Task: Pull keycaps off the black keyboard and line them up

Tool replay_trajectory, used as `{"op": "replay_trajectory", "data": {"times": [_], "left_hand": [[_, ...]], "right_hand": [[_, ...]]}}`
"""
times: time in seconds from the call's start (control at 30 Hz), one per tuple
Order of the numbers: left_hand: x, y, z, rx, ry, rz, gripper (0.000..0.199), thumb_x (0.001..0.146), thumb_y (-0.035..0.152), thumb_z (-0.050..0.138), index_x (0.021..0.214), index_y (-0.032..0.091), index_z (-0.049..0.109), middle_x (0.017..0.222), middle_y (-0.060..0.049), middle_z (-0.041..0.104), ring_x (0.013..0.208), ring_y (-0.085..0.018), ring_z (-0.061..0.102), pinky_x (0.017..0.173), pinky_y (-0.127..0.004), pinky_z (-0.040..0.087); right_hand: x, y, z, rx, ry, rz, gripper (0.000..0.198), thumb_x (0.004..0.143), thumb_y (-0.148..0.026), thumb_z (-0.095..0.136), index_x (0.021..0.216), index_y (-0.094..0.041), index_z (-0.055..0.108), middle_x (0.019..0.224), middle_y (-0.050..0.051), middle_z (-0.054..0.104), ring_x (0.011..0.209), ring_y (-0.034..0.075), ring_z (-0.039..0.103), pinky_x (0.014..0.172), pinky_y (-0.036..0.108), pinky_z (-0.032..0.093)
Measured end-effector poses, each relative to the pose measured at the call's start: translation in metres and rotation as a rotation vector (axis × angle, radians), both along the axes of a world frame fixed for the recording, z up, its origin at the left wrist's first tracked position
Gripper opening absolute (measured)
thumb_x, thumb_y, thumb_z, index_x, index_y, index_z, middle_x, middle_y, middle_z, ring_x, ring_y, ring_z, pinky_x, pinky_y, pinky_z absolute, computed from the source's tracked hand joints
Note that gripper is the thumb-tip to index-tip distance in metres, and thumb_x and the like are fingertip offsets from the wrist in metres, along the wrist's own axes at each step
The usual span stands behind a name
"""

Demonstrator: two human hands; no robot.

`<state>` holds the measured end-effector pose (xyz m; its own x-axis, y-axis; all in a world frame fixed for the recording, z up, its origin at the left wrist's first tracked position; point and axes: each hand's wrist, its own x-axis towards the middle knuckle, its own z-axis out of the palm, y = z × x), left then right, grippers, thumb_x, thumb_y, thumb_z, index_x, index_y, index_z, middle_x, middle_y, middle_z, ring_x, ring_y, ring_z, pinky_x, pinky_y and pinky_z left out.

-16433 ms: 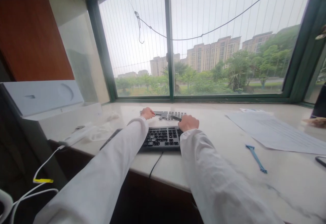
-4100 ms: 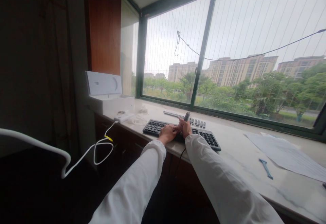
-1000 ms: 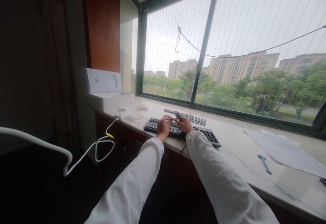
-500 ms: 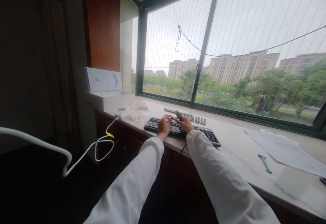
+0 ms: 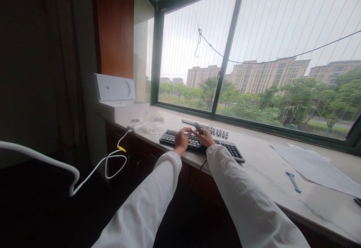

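Note:
A black keyboard (image 5: 168, 136) lies on the pale marble-look sill, with keycaps on its left part and bare dark spots on its right part. Over its middle, my left hand (image 5: 182, 139) pinches what looks like a small dark keycap (image 5: 191, 130) between thumb and fingertips. Close beside it, my right hand (image 5: 207, 137) has its fingers closed around a short dark tool (image 5: 198, 128), whose kind I cannot make out. Both hands nearly meet at the fingertips. Loose keycaps (image 5: 221, 132) stand in rows behind the keyboard, partly hidden by my right hand.
To the left are an open white box (image 5: 121, 111), a white power strip (image 5: 138, 126) and its hanging white cable (image 5: 98, 163). A blue tool (image 5: 293, 182) and paper sheets (image 5: 313, 165) lie right. The window (image 5: 197, 52) borders the back; a black cord (image 5: 201, 169) hangs in front.
Almost nothing differs. My hands stay over the keyboard in nearly the same pose, with only a slight shift of the fingertips and the view.

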<state>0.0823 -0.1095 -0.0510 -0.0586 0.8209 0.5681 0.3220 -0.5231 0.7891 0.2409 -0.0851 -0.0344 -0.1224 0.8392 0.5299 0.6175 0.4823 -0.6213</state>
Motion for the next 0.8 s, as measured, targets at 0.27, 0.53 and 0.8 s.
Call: {"op": "replay_trajectory", "data": {"times": [0.27, 0.53, 0.8], "left_hand": [[0.0004, -0.0001, 0.0012, -0.014, -0.034, 0.004, 0.021, 0.092, 0.025, 0.059, 0.110, 0.018, 0.068, 0.107, -0.007, 0.070, 0.041, -0.004, 0.054, 0.051, -0.021, 0.046], [0.0019, 0.0059, -0.0031, 0.009, 0.035, 0.103, 0.021, 0.089, 0.035, 0.065, 0.099, 0.017, 0.068, 0.096, -0.006, 0.072, 0.058, -0.010, 0.063, 0.067, -0.025, 0.050], [0.0033, 0.0071, -0.0049, 0.053, 0.115, 0.122, 0.031, 0.090, 0.047, 0.059, 0.082, 0.018, 0.068, 0.084, -0.005, 0.073, 0.079, -0.018, 0.067, 0.080, -0.032, 0.048]], "right_hand": [[-0.0019, 0.0006, 0.0003, -0.009, -0.002, -0.017, 0.048, 0.078, -0.057, 0.059, 0.079, -0.013, 0.076, 0.068, 0.005, 0.068, 0.070, 0.022, 0.062, 0.066, 0.030, 0.043], [-0.0004, 0.0015, -0.0002, 0.010, 0.011, -0.050, 0.042, 0.078, -0.053, 0.060, 0.080, -0.015, 0.076, 0.071, 0.006, 0.070, 0.075, 0.024, 0.065, 0.068, 0.031, 0.045], [-0.0019, 0.0002, -0.0020, 0.091, -0.075, -0.119, 0.048, 0.078, -0.057, 0.054, 0.065, -0.013, 0.069, 0.058, 0.005, 0.063, 0.063, 0.023, 0.060, 0.059, 0.030, 0.039]]}}
